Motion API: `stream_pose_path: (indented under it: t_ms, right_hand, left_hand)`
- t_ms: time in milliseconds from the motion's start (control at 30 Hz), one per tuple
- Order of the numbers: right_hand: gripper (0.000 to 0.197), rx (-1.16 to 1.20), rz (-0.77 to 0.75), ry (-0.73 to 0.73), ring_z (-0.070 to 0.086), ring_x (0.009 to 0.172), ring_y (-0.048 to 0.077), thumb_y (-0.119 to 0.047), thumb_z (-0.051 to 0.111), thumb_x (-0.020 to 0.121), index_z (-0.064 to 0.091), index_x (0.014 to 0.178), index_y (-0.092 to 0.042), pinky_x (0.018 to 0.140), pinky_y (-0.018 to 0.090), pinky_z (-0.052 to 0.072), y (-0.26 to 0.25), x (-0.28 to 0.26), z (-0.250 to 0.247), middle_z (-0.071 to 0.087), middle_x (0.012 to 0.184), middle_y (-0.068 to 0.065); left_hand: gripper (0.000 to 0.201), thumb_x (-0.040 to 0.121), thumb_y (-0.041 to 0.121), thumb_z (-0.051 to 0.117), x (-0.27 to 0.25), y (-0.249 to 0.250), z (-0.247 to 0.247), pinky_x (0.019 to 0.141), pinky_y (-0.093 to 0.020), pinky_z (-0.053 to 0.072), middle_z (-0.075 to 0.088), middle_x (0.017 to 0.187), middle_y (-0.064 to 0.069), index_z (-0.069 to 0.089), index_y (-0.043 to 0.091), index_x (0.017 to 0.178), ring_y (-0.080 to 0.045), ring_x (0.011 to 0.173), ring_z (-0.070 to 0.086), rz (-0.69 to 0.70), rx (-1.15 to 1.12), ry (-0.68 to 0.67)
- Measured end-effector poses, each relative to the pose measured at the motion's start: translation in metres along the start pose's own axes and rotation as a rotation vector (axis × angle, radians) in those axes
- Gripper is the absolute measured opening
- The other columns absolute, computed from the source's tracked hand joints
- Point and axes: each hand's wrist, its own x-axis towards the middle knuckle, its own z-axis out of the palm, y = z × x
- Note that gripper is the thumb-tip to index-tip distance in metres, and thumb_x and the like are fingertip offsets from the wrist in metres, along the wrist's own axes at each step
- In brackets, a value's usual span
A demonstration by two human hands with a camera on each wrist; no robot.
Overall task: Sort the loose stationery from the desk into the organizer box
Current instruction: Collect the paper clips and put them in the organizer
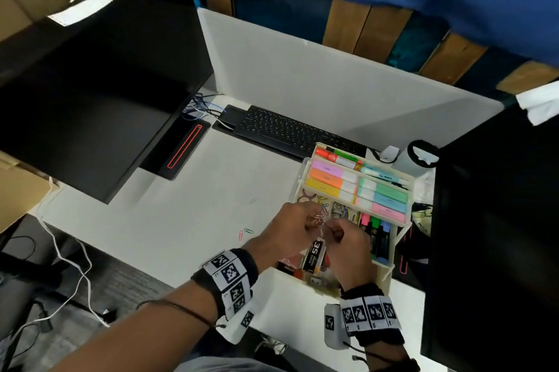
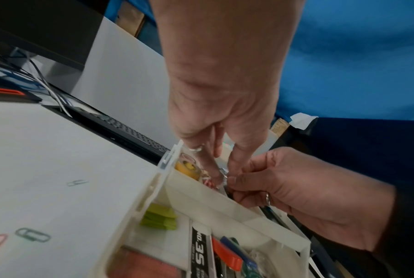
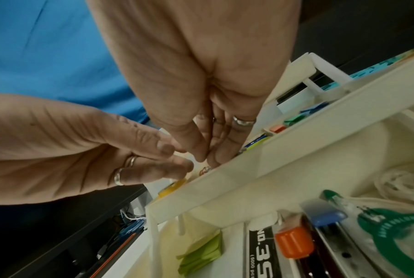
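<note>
The white tabletop (image 1: 187, 220) carries a black keyboard (image 1: 290, 131) at the back, a monitor base (image 1: 181, 149) (red-outlined slot), the white organizer box (image 1: 390, 268) at the right, and three loose paper clips: pink (image 1: 240, 235), green (image 1: 248, 231), pale (image 1: 253, 200).

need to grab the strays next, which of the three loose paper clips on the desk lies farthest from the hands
The pale grey paper clip, lying alone up toward the monitor. The red paper clip and green paper clip sit paired, closer to the left hand.
</note>
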Motion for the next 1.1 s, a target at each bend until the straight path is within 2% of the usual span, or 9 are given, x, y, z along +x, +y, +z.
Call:
stream_pose_path:
  t_ms: [67, 167, 267, 367, 500, 633, 767, 967, 1100]
  right_hand:
    - [0.013, -0.008, -0.014, 0.008, 0.067, 0.074, 0.003, -0.004, 0.075, 0.088, 0.074, 0.088, -0.017, 0.071, 0.027, 0.058, -0.006, 0.002, 0.004, 0.070, 0.079, -0.009]
    - [0.012, -0.023, -0.078, 0.003, 0.064, 0.072, -0.001, -0.008, 0.076, 0.087, 0.073, 0.091, -0.018, 0.066, 0.016, 0.054, -0.025, 0.004, 0.015, 0.070, 0.080, -0.009]
    - [0.010, -0.056, -0.177, -0.102, 0.062, 0.071, 0.002, -0.009, 0.074, 0.087, 0.071, 0.089, -0.018, 0.064, 0.017, 0.051, -0.048, 0.005, 0.045, 0.067, 0.080, -0.009]
    - [0.006, -0.259, -0.259, -0.297, 0.061, 0.079, 0.013, -0.015, 0.069, 0.091, 0.068, 0.093, -0.019, 0.069, 0.022, 0.044, -0.067, 0.006, 0.090, 0.066, 0.089, -0.003]
    - [0.010, -0.597, -0.315, -0.499, 0.066, 0.101, 0.027, -0.022, 0.061, 0.096, 0.065, 0.104, -0.016, 0.077, 0.033, 0.046, -0.086, 0.011, 0.141, 0.066, 0.107, 0.004]
    - [0.022, -0.750, -0.143, -0.604, 0.066, 0.114, 0.031, -0.022, 0.063, 0.098, 0.066, 0.117, -0.012, 0.092, 0.037, 0.051, -0.092, 0.028, 0.167, 0.068, 0.121, 0.010]
    - [0.018, -0.803, -0.043, -0.613, 0.068, 0.111, 0.032, -0.013, 0.060, 0.096, 0.068, 0.113, -0.010, 0.088, 0.037, 0.054, -0.084, 0.031, 0.181, 0.072, 0.116, 0.012]
    - [0.019, -0.706, 0.063, -0.631, 0.070, 0.107, 0.034, -0.021, 0.064, 0.093, 0.070, 0.106, -0.008, 0.085, 0.037, 0.056, -0.080, 0.035, 0.190, 0.074, 0.109, 0.014]
    - [0.017, -0.628, 0.099, -0.673, 0.070, 0.101, 0.034, -0.018, 0.066, 0.087, 0.073, 0.095, -0.006, 0.080, 0.034, 0.054, -0.081, 0.039, 0.194, 0.074, 0.101, 0.014]
  left_hand:
    - [0.034, 0.090, 0.011, 0.074, -0.005, -0.003, -0.012, 0.083, -0.015, 0.056, 0.076, 0.106, 0.005, 0.071, 0.020, 0.122, -0.004, 0.092, 0.070, 0.029, -0.045, 0.022]
    - [0.019, 0.091, 0.008, 0.068, -0.013, -0.027, -0.037, 0.066, -0.009, 0.050, 0.074, 0.095, 0.008, 0.074, 0.019, 0.106, -0.002, 0.071, 0.066, 0.007, -0.034, 0.149]
    - [0.012, 0.088, 0.008, 0.066, -0.026, -0.081, -0.065, 0.056, -0.018, 0.051, 0.069, 0.084, 0.007, 0.067, 0.020, 0.091, -0.008, 0.059, 0.064, -0.221, -0.012, 0.237]
    - [0.022, 0.076, 0.029, 0.079, -0.043, -0.139, -0.072, 0.051, -0.020, 0.038, 0.063, 0.079, 0.008, 0.058, 0.023, 0.082, -0.016, 0.067, 0.061, -0.474, 0.106, 0.155]
    - [0.042, 0.071, 0.053, 0.082, -0.053, -0.174, -0.049, 0.052, -0.028, 0.036, 0.062, 0.078, 0.004, 0.055, 0.020, 0.076, -0.016, 0.066, 0.057, -0.531, 0.107, 0.141]
    - [0.039, 0.080, 0.048, 0.080, -0.043, -0.179, -0.042, 0.063, -0.031, 0.046, 0.065, 0.082, 0.002, 0.051, 0.022, 0.075, -0.024, 0.078, 0.065, -0.490, 0.215, 0.149]
    - [0.018, 0.087, 0.035, 0.076, -0.035, -0.185, -0.050, 0.083, -0.033, 0.055, 0.072, 0.103, -0.003, 0.069, 0.021, 0.095, -0.027, 0.099, 0.070, -0.501, 0.264, 0.100]
    - [0.028, 0.091, 0.033, 0.067, -0.029, -0.189, -0.055, 0.084, -0.032, 0.052, 0.069, 0.115, -0.005, 0.062, 0.019, 0.114, -0.030, 0.108, 0.068, -0.491, 0.355, 0.065]
    - [0.027, 0.088, 0.026, 0.067, -0.028, -0.188, -0.055, 0.080, -0.031, 0.048, 0.068, 0.116, -0.005, 0.057, 0.021, 0.113, -0.031, 0.105, 0.068, -0.467, 0.314, 0.033]
